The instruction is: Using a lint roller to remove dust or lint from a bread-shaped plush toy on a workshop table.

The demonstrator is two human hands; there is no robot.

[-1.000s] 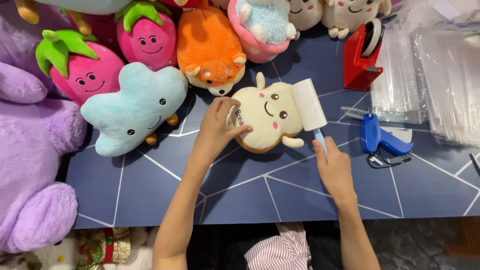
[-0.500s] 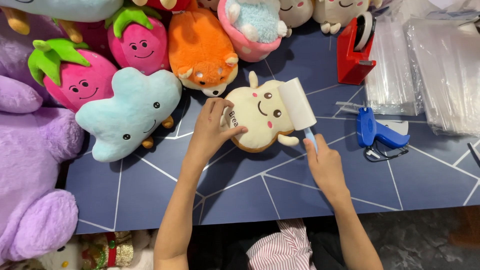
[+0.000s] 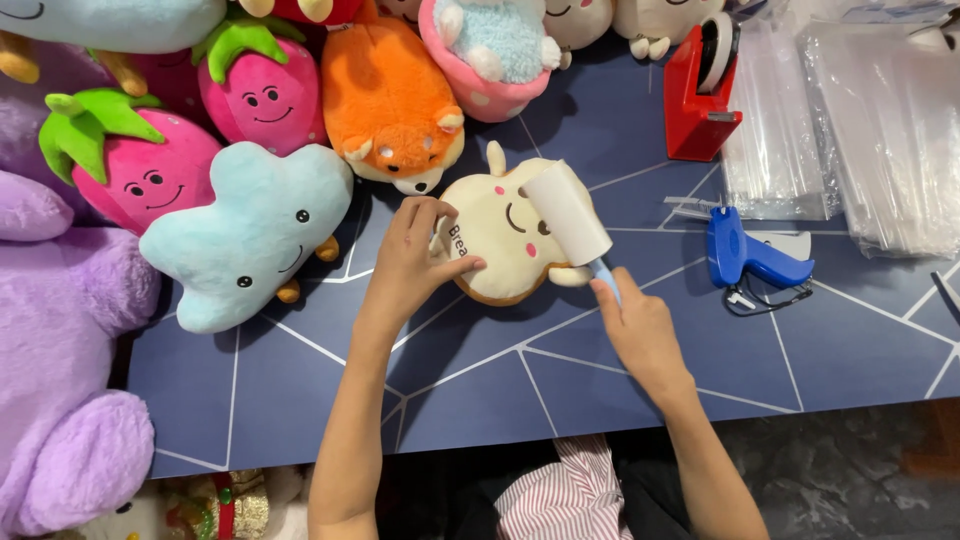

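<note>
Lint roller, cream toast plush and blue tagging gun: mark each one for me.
lint roller (image 3: 567,212), head view, on the white roll.
cream toast plush (image 3: 495,240), head view, on its face left of the roller.
blue tagging gun (image 3: 745,255), head view, on its body.

Plush toy (image 3: 495,240): cream, bread-shaped, smiling face with pink cheeks, lying face-up on the tabletop, centre.
Lint roller (image 3: 567,213): white cylinder, light-blue handle, lying across the plush's 3 o'clock side, handle toward 5 o'clock.
</note>
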